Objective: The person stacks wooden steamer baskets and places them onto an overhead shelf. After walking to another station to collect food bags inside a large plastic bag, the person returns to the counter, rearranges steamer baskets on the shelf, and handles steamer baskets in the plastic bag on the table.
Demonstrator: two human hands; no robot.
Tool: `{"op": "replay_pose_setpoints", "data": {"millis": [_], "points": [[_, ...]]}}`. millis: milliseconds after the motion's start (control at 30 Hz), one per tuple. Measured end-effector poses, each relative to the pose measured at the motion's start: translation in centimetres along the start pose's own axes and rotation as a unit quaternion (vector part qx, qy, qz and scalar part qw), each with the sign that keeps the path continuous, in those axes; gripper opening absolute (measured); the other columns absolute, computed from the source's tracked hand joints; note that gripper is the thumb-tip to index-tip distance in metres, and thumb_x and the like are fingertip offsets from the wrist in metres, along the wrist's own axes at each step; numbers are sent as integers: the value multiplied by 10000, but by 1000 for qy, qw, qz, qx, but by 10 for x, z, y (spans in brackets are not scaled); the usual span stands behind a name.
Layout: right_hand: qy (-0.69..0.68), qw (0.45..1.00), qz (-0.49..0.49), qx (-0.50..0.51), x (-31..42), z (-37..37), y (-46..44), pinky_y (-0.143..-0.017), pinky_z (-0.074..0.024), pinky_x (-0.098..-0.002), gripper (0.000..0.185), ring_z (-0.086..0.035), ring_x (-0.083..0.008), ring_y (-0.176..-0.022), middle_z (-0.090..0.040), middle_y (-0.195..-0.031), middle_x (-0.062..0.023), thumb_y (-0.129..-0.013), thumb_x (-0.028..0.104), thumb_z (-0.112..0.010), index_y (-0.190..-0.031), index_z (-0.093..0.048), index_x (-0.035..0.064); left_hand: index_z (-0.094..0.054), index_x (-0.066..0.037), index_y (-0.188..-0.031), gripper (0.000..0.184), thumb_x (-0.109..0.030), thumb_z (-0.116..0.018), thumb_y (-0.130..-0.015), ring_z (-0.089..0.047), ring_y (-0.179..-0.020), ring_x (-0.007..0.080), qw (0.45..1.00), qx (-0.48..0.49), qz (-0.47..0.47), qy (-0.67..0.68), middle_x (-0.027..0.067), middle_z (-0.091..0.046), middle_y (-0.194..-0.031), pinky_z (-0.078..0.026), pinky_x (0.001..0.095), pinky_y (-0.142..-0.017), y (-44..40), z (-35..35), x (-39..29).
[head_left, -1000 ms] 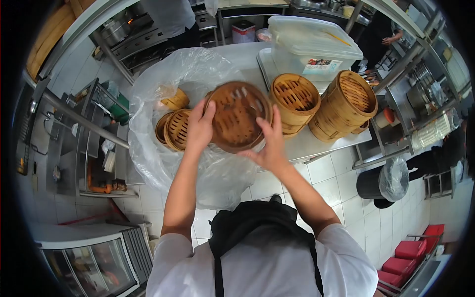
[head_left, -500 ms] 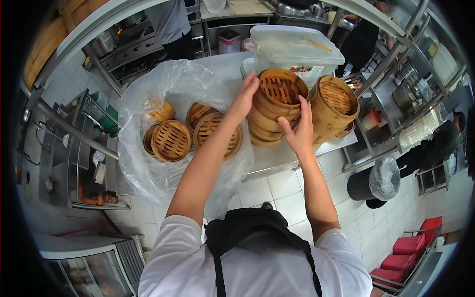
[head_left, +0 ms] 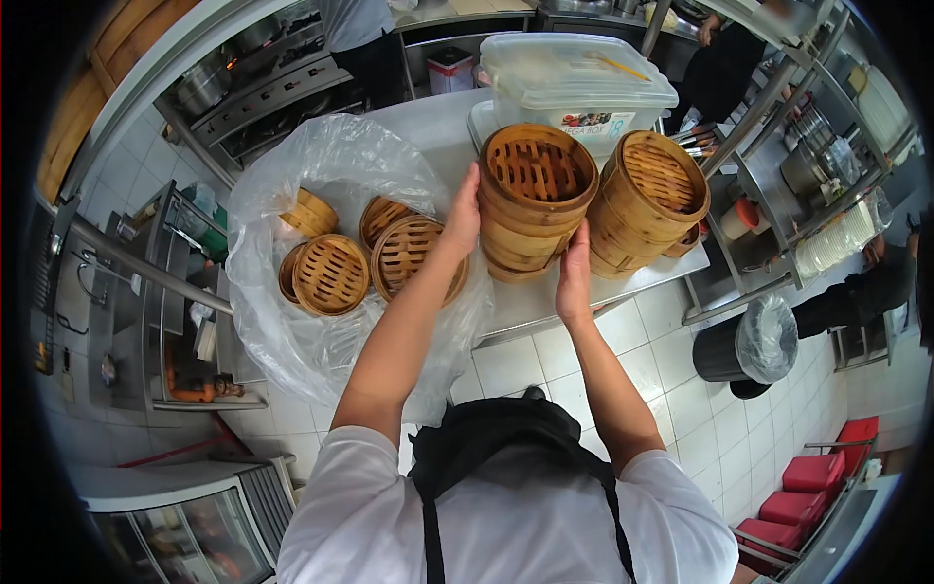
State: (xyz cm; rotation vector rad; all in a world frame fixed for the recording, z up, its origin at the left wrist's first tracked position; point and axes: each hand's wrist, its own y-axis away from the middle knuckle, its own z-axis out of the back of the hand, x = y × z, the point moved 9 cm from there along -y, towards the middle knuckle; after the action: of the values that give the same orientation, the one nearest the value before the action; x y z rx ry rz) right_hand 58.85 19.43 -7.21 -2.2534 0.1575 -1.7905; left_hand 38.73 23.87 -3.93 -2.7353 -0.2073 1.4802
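The step in hand looked like squaring up a stack of bamboo steamers (head_left: pixel 528 229), which stood close to upright on the metal table (head_left: pixel 428 122) between the two palms. The left hand (head_left: pixel 467 216) lay against the stack's left side, its fingers straight and close together; its thumb could not be made out. The right hand (head_left: pixel 575 273) rested lower, against the stack's near right side, its fingers stretched upward. Neither hand seemed to pinch a rim, and how hard they pressed could not be told.

A second stack (head_left: pixel 644 219) stood just right of the right hand, and a lidded plastic box (head_left: pixel 579 92) was beyond both hands. Left of the left hand, loose steamers (head_left: pixel 331 277) lay in a clear plastic bag (head_left: pixel 365 146), one partly behind the left forearm. In my judgement, the next adjustment called for even pressure from both palms, so that the tiers shifted together without nudging the neighbouring stack.

Half a second earlier, both hands had been higher, around the top tiers, with the right thumb spread; by now they had slid down the sides, and the tiers appeared better aligned. The loose steamers left of the left hand looked unchanged
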Motion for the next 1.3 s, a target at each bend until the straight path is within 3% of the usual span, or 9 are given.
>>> {"op": "replay_pose_setpoints", "data": {"millis": [467,600,667,767,867,967,1067,1167,1300], "points": [[157,986,55,-3,-1,-2,23,-1179,-259,-359,667,-343,-270,-1439,-304,-1584,-188,-1075,358,-408,-1565,-148,-12,-439,-10,-1486,724,-586,-333,-1060,-434,-1372,247,991,-48,-35,-121,130,-484,-1498,-286,340,-1174,4,24,10],[120,986,81,-87,-6,9,51,-1137,-331,-363,515,-469,-227,-1331,-465,-1469,-157,-1066,248,-466,-1485,-349,-28,-440,18,-1459,615,-416,-515,-1031,-444,-1378,351,871,-145,-165,-440,239,-470,-1486,-359,397,-1129,55,24,-64],[72,997,31,17,-29,-8,84,-1016,-433,-342,297,-553,-180,-1183,-603,-1256,-91,-1053,227,-531,-1250,-550,6,-467,13,-1434,577,-309,-624,-982,-457,-1358,404,757,-220,-198,-582,256,-461,-1486,-382,426,-1108,107,55,-115],[102,985,-89,110,-57,-40,104,-919,-478,-338,181,-594,-172,-1101,-648,-1172,-104,-1006,165,-613,-1105,-623,14,-547,5,-1352,515,-196,-698,-902,-590,-1182,431,728,-204,-87,-648,276,-593,-1327,-469,455,-1005,118,118,-94],[140,972,-20,186,-31,-83,102,-959,-477,-365,272,-609,-278,-1092,-634,-1208,-173,-903,137,-738,-1126,-638,17,-610,-3,-1282,410,-178,-668,-916,-679,-985,422,714,-216,-40,-665,258,-696,-1114,-532,462,-892,122,145,-97],[212,933,222,186,50,-112,94,-993,-469,-417,469,-570,-335,-1209,-566,-1318,-218,-866,274,-803,-1223,-624,27,-650,-2,-1223,326,-143,-640,-929,-716,-880,389,671,-247,-80,-694,226,-730,-985,-555,446,-818,143,133,-163],[217,904,321,183,107,-139,78,-1126,-327,-530,846,-349,-473,-1412,-329,-1528,-309,-803,538,-794,-1426,-490,54,-654,-8,-1226,316,-134,-601,-942,-710,-981,366,801,-232,-106,-541,232,-721,-1055,-535,409,-856,140,95,-207],[285,857,423,76,174,-142,45,-1159,-271,-547,991,-280,-484,-1459,-244,-1581,-328,-806,684,-707,-1484,-402,28,-645,5,-1238,347,-192,-555,-967,-704,-1032,312,808,-149,-155,-549,213,-721,-1092,-519,372,-882,111,4,-224],[263,894,361,-11,200,-79,-26,-1142,-335,-459,765,-400,-421,-1384,-403,-1472,-289,-837,344,-724,-1429,-418,-33,-631,-6,-1266,412,-289,-541,-980,-689,-1064,286,916,-34,-134,-376,172,-729,-1112,-501,357,-920,31,-43,-194]]}}
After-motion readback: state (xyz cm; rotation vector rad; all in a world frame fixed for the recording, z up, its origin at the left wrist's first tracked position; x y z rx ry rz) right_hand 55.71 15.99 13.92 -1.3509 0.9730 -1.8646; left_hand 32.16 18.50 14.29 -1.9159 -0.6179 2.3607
